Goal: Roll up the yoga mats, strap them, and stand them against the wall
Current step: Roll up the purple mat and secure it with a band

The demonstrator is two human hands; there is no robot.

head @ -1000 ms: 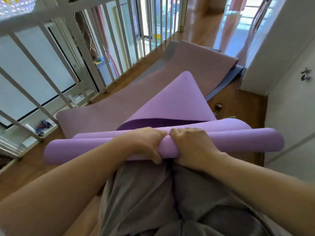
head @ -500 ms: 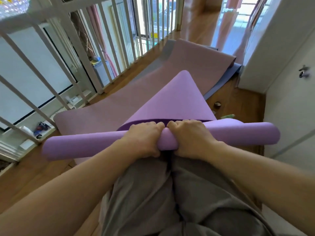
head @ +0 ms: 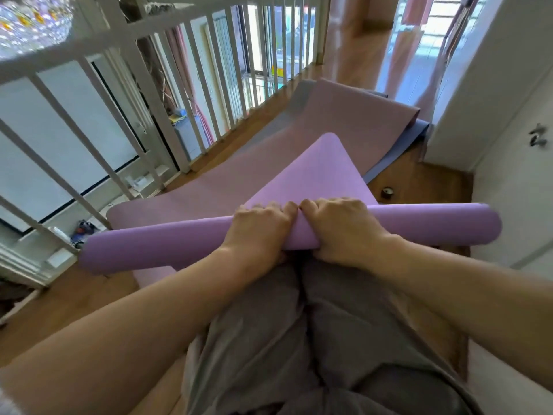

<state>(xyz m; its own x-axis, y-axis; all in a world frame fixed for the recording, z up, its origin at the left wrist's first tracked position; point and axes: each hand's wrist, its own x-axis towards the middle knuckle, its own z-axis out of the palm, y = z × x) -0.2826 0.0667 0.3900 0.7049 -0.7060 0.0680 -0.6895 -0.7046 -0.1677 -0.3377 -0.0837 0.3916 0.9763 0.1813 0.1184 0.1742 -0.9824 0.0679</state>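
A wooden floor (head: 74, 298) fills the frame from the lower left to the far hallway at the top. A white railing (head: 140, 94) crosses the upper left on a slant. A dusty-pink mat (head: 344, 121) lies flat on the floor, running from centre-left up toward the upper right. A blue-grey mat (head: 398, 157) lies beneath it, showing along its right edge and far corner. Grey trousers (head: 314, 339) take up the lower centre, with both bare forearms reaching in from the bottom corners.

The purple yoga mat (head: 434, 226) is mostly rolled into a long tube lying across the middle of the frame. It spans from just right of the railing's base to the white door (head: 514, 205) at the right edge. Its unrolled end (head: 323, 169) rises behind the hands as a rounded flap, lying over the pink mat.

The left hand (head: 260, 232) and right hand (head: 344, 229) sit side by side at the centre of the tube, knuckles nearly touching. Both have fingers curled over the top of the roll and gripping it — the thumbs are hidden underneath.

A small dark round object (head: 388, 191) sits on the floor just right of the flap. A metal handle (head: 537, 137) shows on the door at the right edge.
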